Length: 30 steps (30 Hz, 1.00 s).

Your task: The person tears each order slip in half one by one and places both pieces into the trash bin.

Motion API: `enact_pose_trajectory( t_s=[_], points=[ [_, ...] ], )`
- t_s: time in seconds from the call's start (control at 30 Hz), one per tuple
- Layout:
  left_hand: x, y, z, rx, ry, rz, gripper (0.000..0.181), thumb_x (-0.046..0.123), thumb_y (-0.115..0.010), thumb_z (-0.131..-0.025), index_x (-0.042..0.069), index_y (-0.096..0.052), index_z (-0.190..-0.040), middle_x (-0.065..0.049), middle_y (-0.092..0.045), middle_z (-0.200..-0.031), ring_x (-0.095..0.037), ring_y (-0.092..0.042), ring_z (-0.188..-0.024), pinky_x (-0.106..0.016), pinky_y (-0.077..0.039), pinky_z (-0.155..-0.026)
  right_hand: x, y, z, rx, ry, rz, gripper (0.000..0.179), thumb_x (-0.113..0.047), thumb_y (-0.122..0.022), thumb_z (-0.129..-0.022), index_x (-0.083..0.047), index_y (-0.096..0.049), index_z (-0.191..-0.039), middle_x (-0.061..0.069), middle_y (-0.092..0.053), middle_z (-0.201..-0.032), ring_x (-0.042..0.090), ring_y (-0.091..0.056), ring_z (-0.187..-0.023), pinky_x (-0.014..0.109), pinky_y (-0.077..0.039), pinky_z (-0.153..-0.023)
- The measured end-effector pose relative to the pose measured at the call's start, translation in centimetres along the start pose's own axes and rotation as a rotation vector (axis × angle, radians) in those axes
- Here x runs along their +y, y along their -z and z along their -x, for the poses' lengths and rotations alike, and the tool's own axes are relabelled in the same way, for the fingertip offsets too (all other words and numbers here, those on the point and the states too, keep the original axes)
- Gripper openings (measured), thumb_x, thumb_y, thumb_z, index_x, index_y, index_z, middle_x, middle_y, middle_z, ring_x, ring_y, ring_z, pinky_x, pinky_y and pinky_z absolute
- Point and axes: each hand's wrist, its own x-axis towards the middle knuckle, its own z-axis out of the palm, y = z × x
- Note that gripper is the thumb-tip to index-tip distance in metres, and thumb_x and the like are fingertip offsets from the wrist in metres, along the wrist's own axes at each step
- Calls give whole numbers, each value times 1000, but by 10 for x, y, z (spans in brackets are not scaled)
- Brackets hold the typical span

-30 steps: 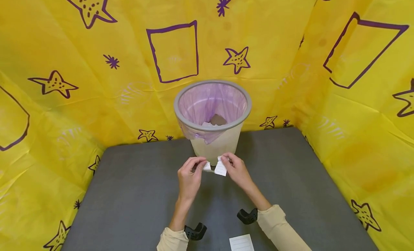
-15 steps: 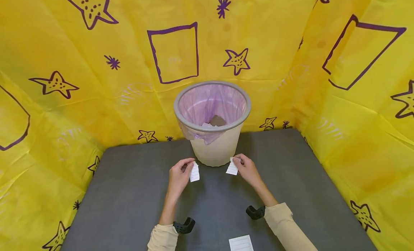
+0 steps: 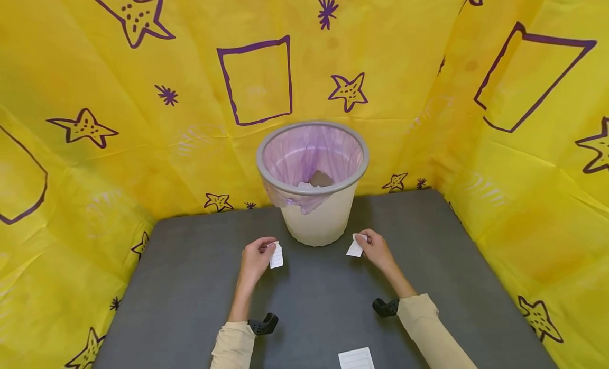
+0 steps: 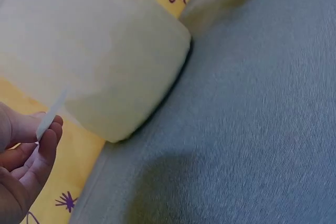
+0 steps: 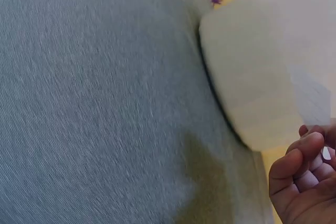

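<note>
Left hand [image 3: 255, 258] and right hand [image 3: 377, 250] moved farther apart, each grip pinching a small white lined-paper scrap [image 3: 276, 257] [image 3: 354, 247] near cream round bin [image 3: 317, 225].

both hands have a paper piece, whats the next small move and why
Perhaps raise the left hand over the open bin and drop its paper piece in: the hand is just in front of the bin, something white already lies inside, and the right hand pinches another piece.

Yellow cloth [image 3: 308, 75], purple-outlined stars [image 3: 349, 92], around dark grey tabletop [image 3: 314, 292].
</note>
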Motion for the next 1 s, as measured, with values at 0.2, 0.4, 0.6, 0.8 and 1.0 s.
enact_pose_trajectory(
  t_s=[0.2, 0.4, 0.6, 0.8, 1.0],
  points=[
    [-8, 13, -15, 0, -5, -1, 16, 8, -66, -88, 0, -74, -98, -15, -74, -91, -17, -66, -77, -21, -49, -65, -5, 20, -12, -21, 10, -24, 25, -14, -57, -97, 9, -62, -105, -4, -49, -56, 7, -46, -46, 21, -37, -46],
    [2, 30, -39, -37, 64, 19, 23, 15, -63, -94, -1, -71, -109, -21, -71, -106, -28, -67, -93, -18, -49, -73, -19, 46, -32, 3, 6, -64, 29, -18, -56, -98, 9, -61, -107, -5, -50, -59, 9, -47, -49, 21, -38, -48],
    [0, 28, -49, -77, 134, 30, 24, 16, -62, -94, 1, -71, -111, -20, -71, -108, -22, -65, -91, -18, -47, -72, -24, 56, -46, -38, -19, -48, 30, -18, -54, -99, 10, -59, -110, -5, -50, -60, 9, -46, -51, 24, -41, -50],
    [6, 37, -60, -62, 158, 93, 26, 15, -63, -94, -1, -70, -113, -22, -70, -112, -11, -63, -87, -13, -46, -71, -40, 65, -59, -42, -16, -54, 34, -21, -54, -99, 10, -58, -113, -8, -51, -62, 6, -47, -52, 23, -43, -52],
    [36, 71, -88, -13, 102, 147, 31, 16, -62, -94, -4, -67, -118, -27, -66, -117, 1, -57, -81, -11, -46, -71, -75, 95, -71, 16, 14, -38, 42, -29, -53, -100, 10, -56, -116, -12, -52, -64, 3, -49, -55, 17, -43, -55]
  ],
)
